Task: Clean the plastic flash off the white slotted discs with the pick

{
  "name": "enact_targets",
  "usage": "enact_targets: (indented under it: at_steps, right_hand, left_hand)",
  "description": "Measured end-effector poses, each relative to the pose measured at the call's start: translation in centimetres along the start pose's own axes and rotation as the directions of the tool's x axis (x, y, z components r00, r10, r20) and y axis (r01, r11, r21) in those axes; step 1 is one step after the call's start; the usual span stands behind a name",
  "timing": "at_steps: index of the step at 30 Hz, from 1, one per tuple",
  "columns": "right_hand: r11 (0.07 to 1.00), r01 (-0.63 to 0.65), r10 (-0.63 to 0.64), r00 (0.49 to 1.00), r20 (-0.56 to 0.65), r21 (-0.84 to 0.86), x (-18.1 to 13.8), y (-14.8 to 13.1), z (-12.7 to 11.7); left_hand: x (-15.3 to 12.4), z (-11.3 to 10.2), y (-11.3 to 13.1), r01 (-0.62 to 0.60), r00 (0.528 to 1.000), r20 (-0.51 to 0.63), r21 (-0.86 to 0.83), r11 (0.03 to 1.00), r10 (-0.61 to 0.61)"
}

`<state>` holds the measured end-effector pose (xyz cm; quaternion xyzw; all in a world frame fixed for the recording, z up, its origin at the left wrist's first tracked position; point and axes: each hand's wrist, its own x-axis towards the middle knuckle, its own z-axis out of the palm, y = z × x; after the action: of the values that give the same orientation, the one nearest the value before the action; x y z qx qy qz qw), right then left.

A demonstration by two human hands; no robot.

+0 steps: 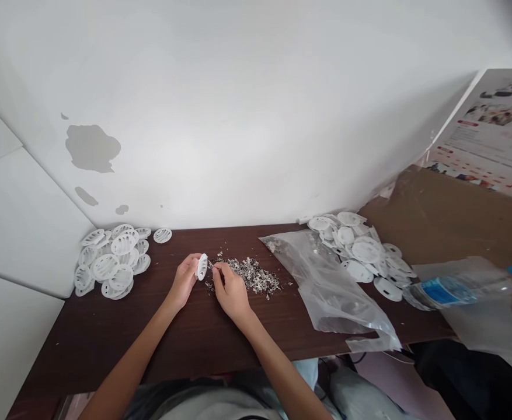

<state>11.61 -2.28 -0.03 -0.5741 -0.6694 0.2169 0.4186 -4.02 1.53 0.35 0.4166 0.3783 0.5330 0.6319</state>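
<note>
My left hand [184, 280] is closed on a white slotted plastic disc [202, 266], held on edge above the dark wooden table [119, 332]. My right hand [229, 289] is pinched against the disc's right side around a small thin thing I cannot make out. A heap of small grey-white scraps [256, 275] lies just right of my hands.
A pile of white slotted discs [113, 259] sits at the table's left back corner. Another pile of white discs [365, 251] lies at the right beside a crumpled clear plastic bag [330, 289]. A plastic water bottle [461, 289] lies on its side at far right. A white wall stands behind.
</note>
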Motion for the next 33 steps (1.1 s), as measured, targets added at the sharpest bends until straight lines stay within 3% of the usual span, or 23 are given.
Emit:
enact_targets:
  at_steps: [33]
  right_hand:
    - [0.999,-0.018,0.020,0.999,-0.044,0.042,-0.01,-0.24,0.01]
  left_hand:
    - [0.02,0.12,0.19,0.002,1.000,-0.021,0.026,1.000,-0.001]
